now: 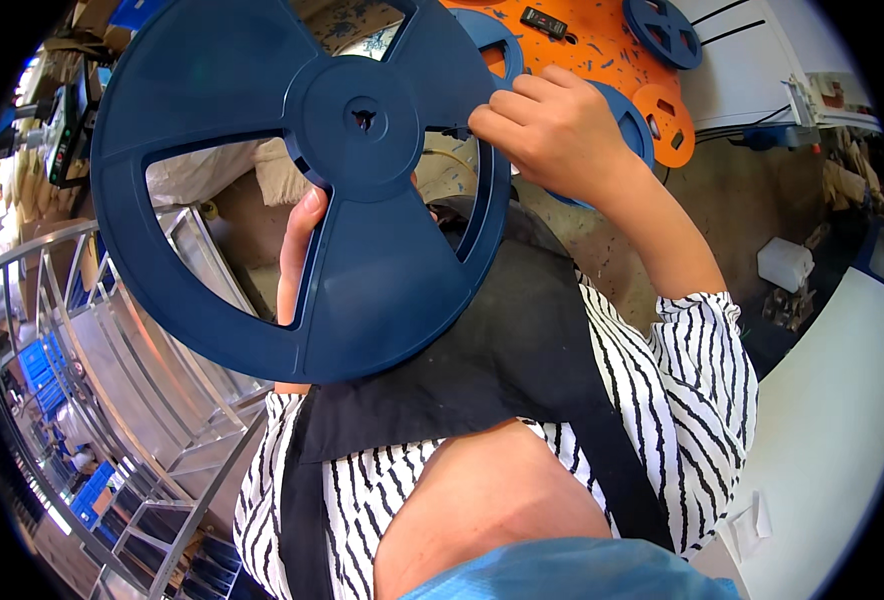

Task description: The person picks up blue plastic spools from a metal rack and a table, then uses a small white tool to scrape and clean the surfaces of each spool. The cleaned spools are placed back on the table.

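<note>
A large dark blue plastic reel (387,280) with wide cut-out windows fills the upper left of the head view, tilted up in front of my chest. My left hand (295,250) grips it from the left and below, the thumb showing through a window and the other fingers mostly hidden behind the reel. At the reel's right side, my right hand (557,130) is closed by the edge of another window. A thin dark sliver shows by its fingertips; what the fingers hold, I cannot make out.
Beyond the reel is an orange work surface (602,50) strewn with blue shavings, bearing a small black device (544,22) and another blue reel (662,32). An orange reel (664,125) overlaps its near edge. Metal racks (177,430) stand left; a white surface (822,450) lies right.
</note>
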A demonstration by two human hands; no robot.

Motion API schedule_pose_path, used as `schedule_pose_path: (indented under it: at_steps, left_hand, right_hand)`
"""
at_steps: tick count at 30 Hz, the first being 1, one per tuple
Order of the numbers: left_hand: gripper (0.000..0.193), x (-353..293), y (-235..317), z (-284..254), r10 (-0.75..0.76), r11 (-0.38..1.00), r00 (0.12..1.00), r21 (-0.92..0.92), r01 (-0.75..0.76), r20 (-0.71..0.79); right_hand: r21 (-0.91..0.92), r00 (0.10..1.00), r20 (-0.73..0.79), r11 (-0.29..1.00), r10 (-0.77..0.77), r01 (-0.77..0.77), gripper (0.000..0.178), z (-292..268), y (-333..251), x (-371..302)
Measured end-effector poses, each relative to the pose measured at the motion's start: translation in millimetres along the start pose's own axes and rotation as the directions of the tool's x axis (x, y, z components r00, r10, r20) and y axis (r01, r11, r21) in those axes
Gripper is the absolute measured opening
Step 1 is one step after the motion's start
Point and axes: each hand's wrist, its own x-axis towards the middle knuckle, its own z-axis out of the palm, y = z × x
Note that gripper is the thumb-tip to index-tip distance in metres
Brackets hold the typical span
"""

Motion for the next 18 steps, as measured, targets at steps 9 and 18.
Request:
schedule_pose_path:
  at_steps: [9,18]
  left_hand:
    - [0.056,-5,2,9,0.074,0.997,0.996,-0.039,-0.073,0.038]
    - [0.057,-2,4,4,0.047,0.998,0.997,-0.055,-0.043,0.059]
  right_hand:
    - [0.005,1.000,-0.008,1.000,-0.007,0.007,0.014,-9,3,-4]
    - [0.004,0.999,0.041,1.000,-0.018,0.018,0.015,-12,5,8]
